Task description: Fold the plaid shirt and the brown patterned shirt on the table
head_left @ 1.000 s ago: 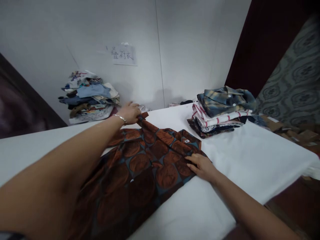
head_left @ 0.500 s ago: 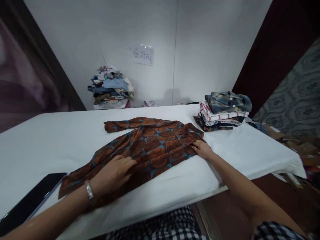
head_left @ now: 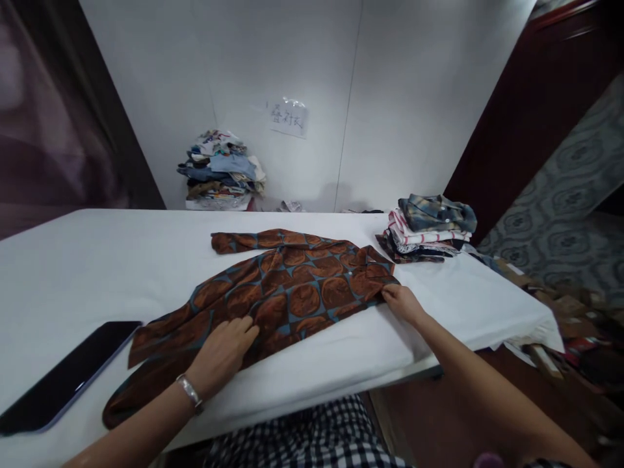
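A brown shirt with round patterns and blue-grey shapes (head_left: 305,296) lies spread on the white-covered table (head_left: 312,370), its collar toward the right and one sleeve stretched left along the far side. My left hand (head_left: 227,348), with a bracelet on the wrist, has its fingers closed on the cloth near the lower front part. At the near shoulder, beside the collar, my right hand (head_left: 400,302) pinches the shirt's edge.
A phone (head_left: 68,377) lies at the table's left. Folded clothes (head_left: 429,227) are stacked at the back right. Behind the table stands a clothes pile (head_left: 224,172), below a paper sign (head_left: 288,118) on the wall.
The shirt's near side lies flatter, and a brown length of cloth now shows at the lower left. My left hand has shifted slightly left and down; my right hand still holds the shoulder.
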